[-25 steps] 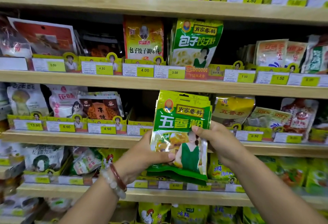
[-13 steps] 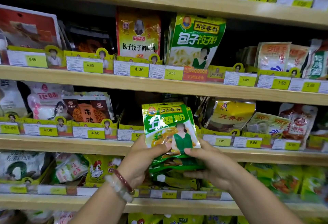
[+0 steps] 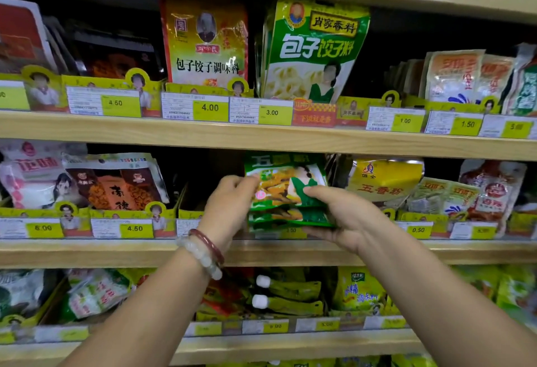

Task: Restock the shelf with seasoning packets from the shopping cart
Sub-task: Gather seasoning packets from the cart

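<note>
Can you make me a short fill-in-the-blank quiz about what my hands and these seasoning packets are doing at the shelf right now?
1. The green seasoning packets are held by ____ hands.
2. The bead bracelets sit on the ____ wrist.
3. The yellow five-spice packet lies to the ____ of the green stack.
4. The tag under the tall green dumpling seasoning packet reads ____.

Missing words: both; left; right; 3.00

Pale wooden shelf boards (image 3: 261, 137) ran across the whole view in tiers, one above another. Yellow-green price tags (image 3: 209, 109) lined their front edges behind low yellow card dividers (image 3: 139, 80). The recesses behind the goods lay in deep shadow, while the board fronts were evenly lit.
</note>
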